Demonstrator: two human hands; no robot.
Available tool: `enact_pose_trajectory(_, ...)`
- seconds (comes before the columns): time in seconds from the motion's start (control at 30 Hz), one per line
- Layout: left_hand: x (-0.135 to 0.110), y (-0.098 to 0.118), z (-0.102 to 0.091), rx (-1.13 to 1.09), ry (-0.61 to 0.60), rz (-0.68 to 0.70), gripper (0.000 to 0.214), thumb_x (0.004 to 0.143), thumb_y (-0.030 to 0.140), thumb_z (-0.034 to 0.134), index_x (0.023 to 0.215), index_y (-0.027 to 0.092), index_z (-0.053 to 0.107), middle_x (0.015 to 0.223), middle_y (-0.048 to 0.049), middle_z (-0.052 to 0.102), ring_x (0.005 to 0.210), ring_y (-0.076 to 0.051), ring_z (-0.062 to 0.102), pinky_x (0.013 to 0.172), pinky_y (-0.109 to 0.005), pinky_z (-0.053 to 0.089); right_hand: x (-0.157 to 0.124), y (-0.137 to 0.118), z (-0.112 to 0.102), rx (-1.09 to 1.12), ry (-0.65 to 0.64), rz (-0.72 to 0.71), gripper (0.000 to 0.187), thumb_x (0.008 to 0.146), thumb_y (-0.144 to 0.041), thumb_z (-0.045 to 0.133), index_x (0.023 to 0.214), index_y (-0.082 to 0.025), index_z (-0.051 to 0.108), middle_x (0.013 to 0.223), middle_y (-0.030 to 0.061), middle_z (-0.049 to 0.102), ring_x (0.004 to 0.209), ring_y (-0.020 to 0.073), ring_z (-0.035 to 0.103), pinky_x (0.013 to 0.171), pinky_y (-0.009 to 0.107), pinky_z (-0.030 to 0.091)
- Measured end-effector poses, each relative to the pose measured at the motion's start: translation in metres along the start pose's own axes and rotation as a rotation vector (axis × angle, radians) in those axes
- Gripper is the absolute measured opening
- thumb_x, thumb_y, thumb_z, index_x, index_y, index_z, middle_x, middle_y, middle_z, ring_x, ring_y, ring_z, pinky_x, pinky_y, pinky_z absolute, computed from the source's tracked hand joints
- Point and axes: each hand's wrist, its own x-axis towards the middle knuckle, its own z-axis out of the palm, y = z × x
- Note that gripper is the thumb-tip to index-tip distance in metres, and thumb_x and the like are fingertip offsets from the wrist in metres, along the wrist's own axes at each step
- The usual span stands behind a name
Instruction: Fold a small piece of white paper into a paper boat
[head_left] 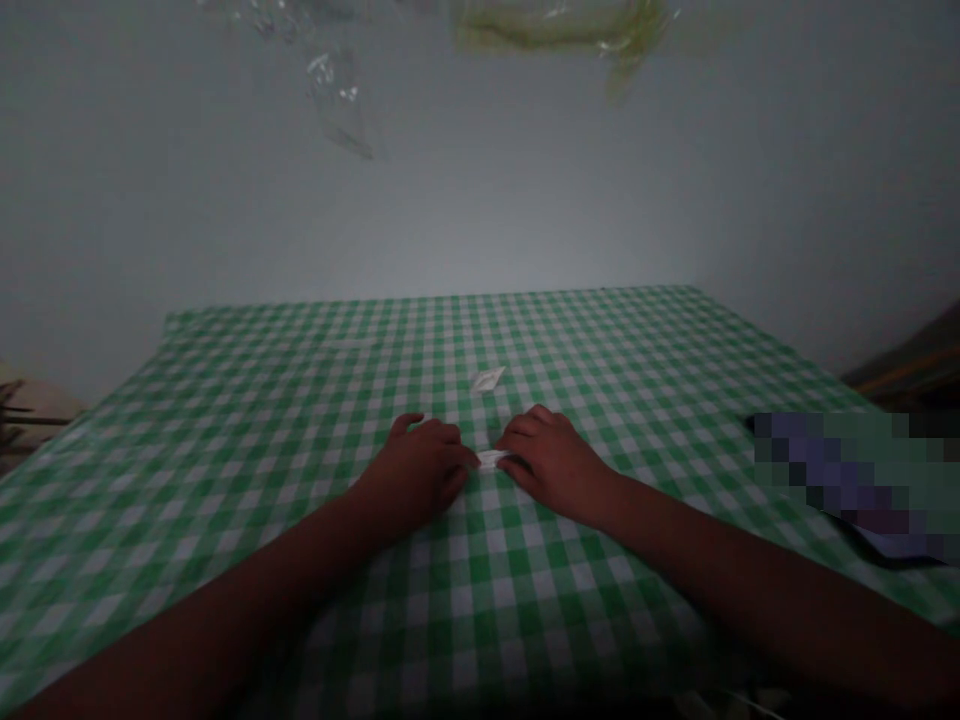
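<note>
A small narrow white piece [492, 459], which looks like folded paper, lies low over the checked tablecloth between my hands. My left hand [421, 468] has its fingers curled, with the fingertips closed at the piece's left end. Facing it, my right hand [553, 462] pinches the right end between thumb and fingers. The fingers cover both ends, so the full length is hidden. A little beyond my hands, a second small white piece [488, 380], slanted like a diamond, rests flat on the cloth.
A green and white checked tablecloth [300, 390] covers the table up to the pale wall [480, 200]. On the right lies a dark-edged flat object [892, 550], mostly blurred out by blocks. Clear plastic [337, 95] and yellowish tape [540, 35] are stuck on the wall.
</note>
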Motion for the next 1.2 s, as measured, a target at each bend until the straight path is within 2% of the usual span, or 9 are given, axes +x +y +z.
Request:
enact_pose_trajectory(0.1, 0.007, -0.011, 0.006, -0.027, 0.014, 0.045, 0.024, 0.09, 0.02, 0.049, 0.094, 0.024, 0.072, 0.085, -0.0024, 0.065, 0.088, -0.019, 0.06, 0.094, -0.045, 0.042, -0.001, 0.0, 0.002, 0.028, 0.032, -0.005, 0.015, 0.094, -0.028, 0.057, 0.101, -0.018, 0.066, 0.1, 0.0063, 0.065, 0.1, 0.0233, 0.051, 0.084, 0.038, 0.037)
enact_pose_trajectory(0.17, 0.012, -0.017, 0.011, -0.079, 0.11, 0.059, 0.025, 0.09, 0.017, 0.046, 0.094, 0.02, 0.071, 0.088, -0.0047, 0.065, 0.088, -0.019, 0.06, 0.088, -0.04, 0.046, -0.001, 0.001, 0.002, 0.052, 0.056, -0.01, 0.013, 0.093, -0.027, 0.058, 0.098, -0.018, 0.065, 0.097, 0.0059, 0.065, 0.099, 0.0229, 0.052, 0.085, 0.038, 0.038)
enact_pose_trajectory(0.23, 0.015, -0.02, 0.016, -0.109, 0.216, 0.04, 0.027, 0.089, 0.015, 0.046, 0.105, 0.018, 0.068, 0.101, -0.0078, 0.065, 0.097, -0.02, 0.06, 0.091, -0.039, 0.048, -0.001, 0.002, 0.002, 0.089, 0.078, -0.009, 0.01, 0.092, -0.025, 0.058, 0.095, -0.018, 0.064, 0.093, 0.005, 0.065, 0.096, 0.0221, 0.053, 0.085, 0.037, 0.039)
enact_pose_trajectory(0.33, 0.018, -0.021, 0.023, -0.042, 0.283, -0.016, 0.044, 0.087, 0.015, 0.048, 0.13, 0.018, 0.055, 0.13, -0.0128, 0.056, 0.12, -0.026, 0.051, 0.102, -0.046, 0.044, -0.001, 0.005, 0.001, 0.172, 0.106, 0.003, 0.005, 0.09, -0.021, 0.058, 0.092, -0.018, 0.062, 0.089, 0.0037, 0.064, 0.091, 0.0199, 0.054, 0.084, 0.035, 0.041)
enact_pose_trajectory(0.4, 0.017, -0.021, 0.025, 0.039, 0.246, -0.027, 0.052, 0.087, 0.017, 0.049, 0.139, 0.021, 0.048, 0.146, -0.013, 0.043, 0.132, -0.03, 0.041, 0.105, -0.052, 0.04, -0.001, 0.006, 0.0, 0.231, 0.123, 0.0, 0.004, 0.09, -0.018, 0.057, 0.092, -0.019, 0.06, 0.089, 0.0033, 0.063, 0.089, 0.0185, 0.055, 0.083, 0.033, 0.042)
enact_pose_trajectory(0.5, 0.015, -0.022, 0.027, 0.135, 0.171, -0.009, 0.052, 0.09, 0.02, 0.046, 0.142, 0.025, 0.044, 0.159, -0.0088, 0.028, 0.142, -0.033, 0.028, 0.108, -0.058, 0.034, -0.001, 0.009, -0.002, 0.303, 0.151, -0.001, 0.005, 0.089, -0.015, 0.055, 0.09, -0.019, 0.058, 0.088, 0.0026, 0.061, 0.086, 0.0167, 0.055, 0.079, 0.03, 0.043)
enact_pose_trajectory(0.8, 0.019, -0.023, 0.022, 0.264, 0.103, 0.046, 0.049, 0.095, 0.026, 0.04, 0.143, 0.017, 0.044, 0.16, -0.0088, 0.027, 0.145, -0.033, 0.026, 0.11, -0.052, 0.033, 0.001, 0.009, -0.004, 0.358, 0.186, 0.017, 0.005, 0.09, -0.016, 0.053, 0.09, -0.02, 0.055, 0.087, 0.0015, 0.059, 0.081, 0.0149, 0.055, 0.075, 0.029, 0.045)
enact_pose_trajectory(1.0, 0.026, -0.022, 0.023, 0.227, 0.108, 0.009, 0.048, 0.096, 0.025, 0.04, 0.142, 0.014, 0.042, 0.152, -0.013, 0.04, 0.136, -0.03, 0.038, 0.106, -0.05, 0.038, 0.002, 0.011, -0.003, 0.382, 0.199, 0.05, 0.007, 0.089, -0.015, 0.054, 0.092, -0.02, 0.056, 0.091, 0.0021, 0.061, 0.081, 0.0147, 0.057, 0.077, 0.029, 0.046)
enact_pose_trajectory(1.2, 0.028, -0.023, 0.024, 0.171, 0.127, 0.008, 0.043, 0.095, 0.025, 0.042, 0.137, 0.016, 0.047, 0.147, -0.0138, 0.044, 0.133, -0.029, 0.041, 0.105, -0.052, 0.039, 0.002, 0.014, -0.005, 0.425, 0.249, 0.077, 0.007, 0.088, -0.016, 0.055, 0.093, -0.02, 0.058, 0.091, 0.0027, 0.061, 0.077, 0.0141, 0.058, 0.076, 0.03, 0.047)
